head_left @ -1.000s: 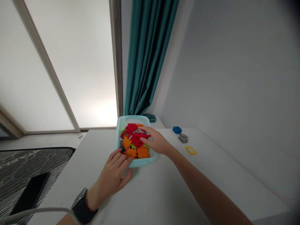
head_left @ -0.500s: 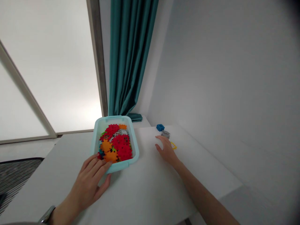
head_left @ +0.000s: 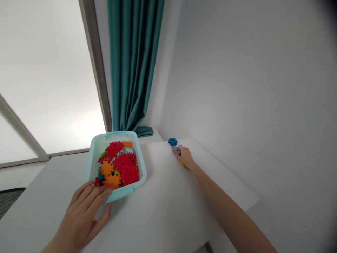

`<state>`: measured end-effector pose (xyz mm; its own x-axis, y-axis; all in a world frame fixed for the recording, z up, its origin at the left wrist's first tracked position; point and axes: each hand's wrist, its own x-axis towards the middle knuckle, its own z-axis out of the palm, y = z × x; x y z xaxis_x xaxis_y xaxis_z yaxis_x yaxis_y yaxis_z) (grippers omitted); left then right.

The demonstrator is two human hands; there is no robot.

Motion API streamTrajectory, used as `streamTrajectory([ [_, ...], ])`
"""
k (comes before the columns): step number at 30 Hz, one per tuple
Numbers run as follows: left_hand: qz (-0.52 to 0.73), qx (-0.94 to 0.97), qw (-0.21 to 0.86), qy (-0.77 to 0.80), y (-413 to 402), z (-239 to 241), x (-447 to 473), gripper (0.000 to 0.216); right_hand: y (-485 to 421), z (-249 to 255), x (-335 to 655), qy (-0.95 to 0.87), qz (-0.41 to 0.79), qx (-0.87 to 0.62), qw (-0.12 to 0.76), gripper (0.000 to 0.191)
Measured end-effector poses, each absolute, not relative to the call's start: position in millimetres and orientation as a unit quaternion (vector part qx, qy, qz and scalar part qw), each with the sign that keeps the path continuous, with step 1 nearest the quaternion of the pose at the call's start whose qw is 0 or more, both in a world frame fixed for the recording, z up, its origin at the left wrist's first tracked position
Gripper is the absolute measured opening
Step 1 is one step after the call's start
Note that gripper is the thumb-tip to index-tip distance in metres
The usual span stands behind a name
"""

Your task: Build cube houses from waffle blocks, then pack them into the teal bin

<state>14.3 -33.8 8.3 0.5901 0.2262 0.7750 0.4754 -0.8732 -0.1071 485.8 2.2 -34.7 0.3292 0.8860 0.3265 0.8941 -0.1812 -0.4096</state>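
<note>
A light-blue plastic box (head_left: 143, 172) on the table holds red and orange toy gears (head_left: 126, 168), with some grey, green and blue pieces among them. My left hand (head_left: 85, 211) grips the box's near left rim, fingers over the edge and thumb outside. Farther right, my right hand (head_left: 185, 156) is closed around the grey toy gears (head_left: 176, 150), which partly show at its fingertips. Just beyond them lies a stack of blue gears (head_left: 172, 142). A yellow piece (head_left: 181, 163) peeks out beneath my right hand, mostly covered.
Everything stands on a white table (head_left: 158, 207), whose right edge runs along a grey wall (head_left: 237, 88). A teal curtain (head_left: 131, 70) hangs behind the table, beside a frosted panel (head_left: 47, 77) with a brown frame.
My right hand, open beside the grey gears before, has moved onto them and closed. The left hand keeps its hold on the box. The whole view has shifted a little.
</note>
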Motion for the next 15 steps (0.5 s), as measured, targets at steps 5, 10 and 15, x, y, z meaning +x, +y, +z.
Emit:
streamTrajectory([
  [5, -0.411, -0.877, 0.151, -0.200, -34.2, 7.2, 15.1, 0.025, -17.0, -24.7, 456.8, -0.646, 0.057, -0.709, 0.276, 0.025],
  [10, -0.410, -0.878, 0.141, -0.204, -39.0, 15.6, 18.7, 0.022, -26.3, -13.5, 424.6, -0.665, 0.114, -0.665, 0.320, 0.023],
  [15, -0.404, -0.883, 0.118, -0.208, -44.0, 22.5, 21.1, 0.021, -17.1, 19.7, 389.5, -0.651, 0.189, -0.607, 0.416, 0.021],
])
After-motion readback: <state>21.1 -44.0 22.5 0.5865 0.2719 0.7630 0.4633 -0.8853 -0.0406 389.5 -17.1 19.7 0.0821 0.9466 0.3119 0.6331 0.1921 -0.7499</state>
